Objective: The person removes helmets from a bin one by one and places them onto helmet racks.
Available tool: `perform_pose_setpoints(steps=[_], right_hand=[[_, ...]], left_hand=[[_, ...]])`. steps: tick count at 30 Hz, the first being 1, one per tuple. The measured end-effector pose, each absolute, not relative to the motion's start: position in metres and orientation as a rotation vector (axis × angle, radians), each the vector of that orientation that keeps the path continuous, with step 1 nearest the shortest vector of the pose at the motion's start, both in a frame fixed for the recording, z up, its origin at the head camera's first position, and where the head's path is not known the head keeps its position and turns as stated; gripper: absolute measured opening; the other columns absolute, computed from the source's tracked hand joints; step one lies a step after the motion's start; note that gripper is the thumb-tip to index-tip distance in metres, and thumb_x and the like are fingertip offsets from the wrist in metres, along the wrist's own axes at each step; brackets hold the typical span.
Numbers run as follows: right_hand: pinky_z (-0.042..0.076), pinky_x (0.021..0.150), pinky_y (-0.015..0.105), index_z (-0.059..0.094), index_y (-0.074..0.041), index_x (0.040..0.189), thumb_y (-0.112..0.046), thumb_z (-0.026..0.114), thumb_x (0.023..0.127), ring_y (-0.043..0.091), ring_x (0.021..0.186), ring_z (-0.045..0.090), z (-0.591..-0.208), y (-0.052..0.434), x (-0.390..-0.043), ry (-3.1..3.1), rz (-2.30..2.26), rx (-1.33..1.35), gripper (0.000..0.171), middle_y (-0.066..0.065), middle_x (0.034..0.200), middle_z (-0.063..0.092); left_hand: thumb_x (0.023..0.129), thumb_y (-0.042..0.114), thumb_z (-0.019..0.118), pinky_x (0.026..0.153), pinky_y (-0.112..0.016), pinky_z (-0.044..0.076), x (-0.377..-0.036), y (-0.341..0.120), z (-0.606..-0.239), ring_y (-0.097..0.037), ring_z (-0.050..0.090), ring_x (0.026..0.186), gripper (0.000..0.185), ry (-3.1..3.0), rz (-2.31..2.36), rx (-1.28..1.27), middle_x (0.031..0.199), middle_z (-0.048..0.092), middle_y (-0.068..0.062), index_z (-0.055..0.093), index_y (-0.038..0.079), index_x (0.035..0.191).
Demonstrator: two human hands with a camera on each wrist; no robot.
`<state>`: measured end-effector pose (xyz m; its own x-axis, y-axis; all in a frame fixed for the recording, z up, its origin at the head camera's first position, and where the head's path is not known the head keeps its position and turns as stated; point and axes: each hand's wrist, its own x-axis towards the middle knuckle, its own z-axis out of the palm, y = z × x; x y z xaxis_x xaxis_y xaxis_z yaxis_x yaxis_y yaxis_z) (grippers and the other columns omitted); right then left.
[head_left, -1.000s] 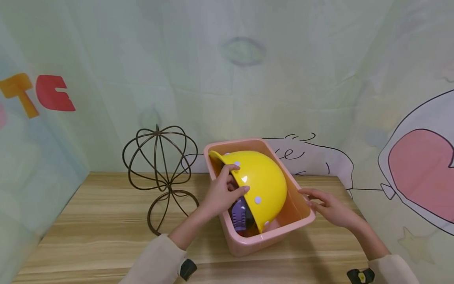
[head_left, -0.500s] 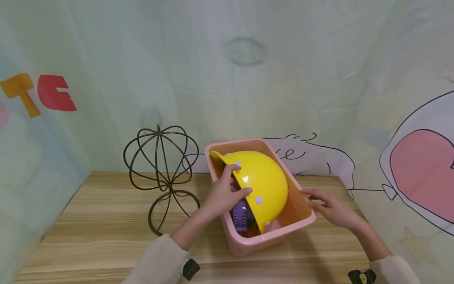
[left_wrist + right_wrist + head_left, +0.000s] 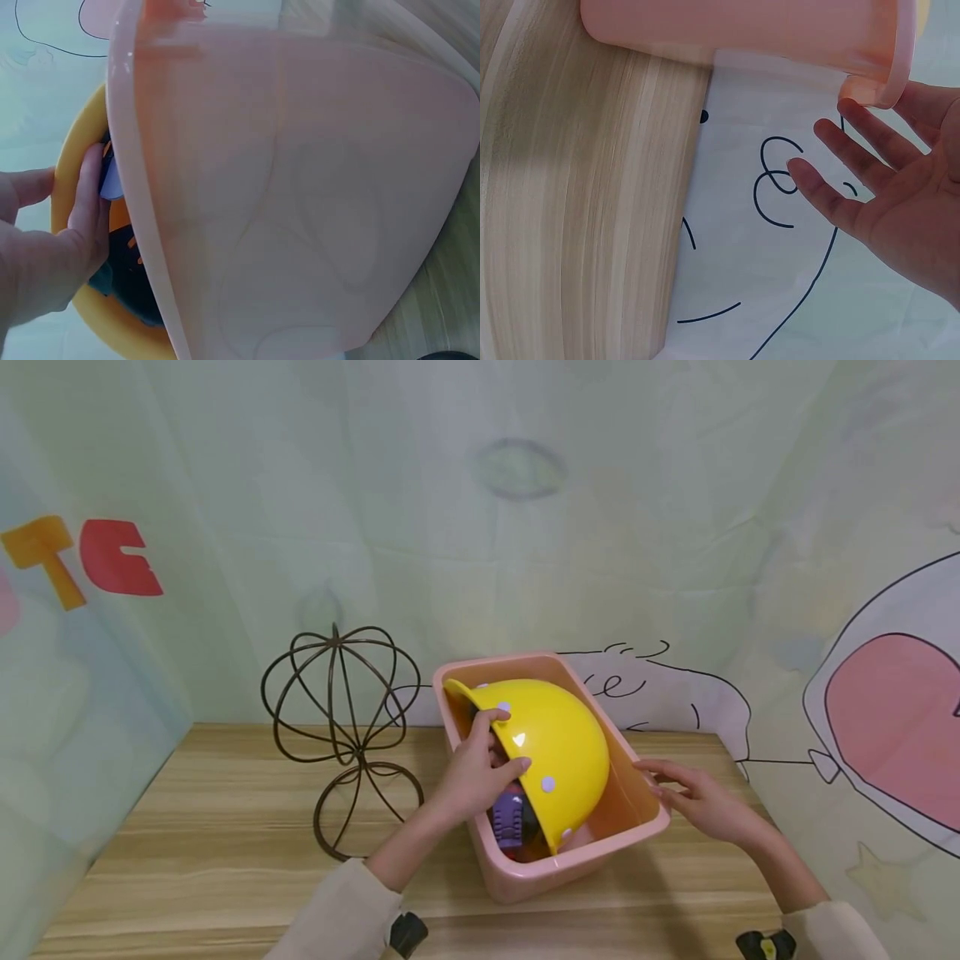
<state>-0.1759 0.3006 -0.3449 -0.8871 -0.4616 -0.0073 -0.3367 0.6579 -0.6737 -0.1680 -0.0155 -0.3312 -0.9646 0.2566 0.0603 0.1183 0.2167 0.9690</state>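
Note:
A yellow helmet (image 3: 558, 743) with pale purple dots lies tilted on its side in a pink plastic bin (image 3: 517, 881), its open side to the left. My left hand (image 3: 483, 772) pinches the helmet's edge, thumb on the outside and fingers reaching inside. Straps, dark padding and a purple ridged part (image 3: 507, 820) show at that opening. In the left wrist view the bin wall (image 3: 315, 180) hides most of the helmet. My right hand (image 3: 701, 802) holds the bin's right rim between thumb and index finger. Its other fingers (image 3: 847, 154) are spread away from the rim in the right wrist view.
A dark wire stand (image 3: 341, 697) with a round cage top stands left of the bin on the wood-grain table (image 3: 195, 860). A printed cloth backdrop (image 3: 420, 527) rises behind the table, with side panels at left and right.
My left hand stays on the helmet's edge with only a slight shift of its thumb. The right hand, bin and stand keep their places, apart from a tiny shift of the whole view.

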Motion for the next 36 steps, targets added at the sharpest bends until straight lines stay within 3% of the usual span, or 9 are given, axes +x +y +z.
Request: perform_pose_setpoints(steps=[14,36], right_hand=[[0.046,0.086,0.059,0.049,-0.004,0.132,-0.005,0.054,0.093,0.04,0.112,0.048,-0.3445,0.3008,-0.1757,2.685,-1.051,-0.643,0.039,0.022,0.132,0.048],[0.05,0.083,0.053,0.051,-0.004,0.131,-0.005,0.054,0.093,0.039,0.111,0.05,-0.3459,0.3017,-0.1767,2.711,-1.022,-0.669,0.038,0.022,0.131,0.049]], left_hand=[[0.091,0.002,0.057,0.059,-0.032,0.057,-0.1666,-0.0118,-0.3321,-0.025,0.062,0.084,0.055,2.239,2.005,0.359,0.108,0.052,-0.021,0.027,0.009,0.137],[0.09,-0.005,0.055,0.054,-0.033,0.056,-0.1671,-0.0063,-0.3351,-0.023,0.061,0.075,0.056,2.195,2.148,0.34,0.106,0.053,-0.023,0.028,0.009,0.137]])
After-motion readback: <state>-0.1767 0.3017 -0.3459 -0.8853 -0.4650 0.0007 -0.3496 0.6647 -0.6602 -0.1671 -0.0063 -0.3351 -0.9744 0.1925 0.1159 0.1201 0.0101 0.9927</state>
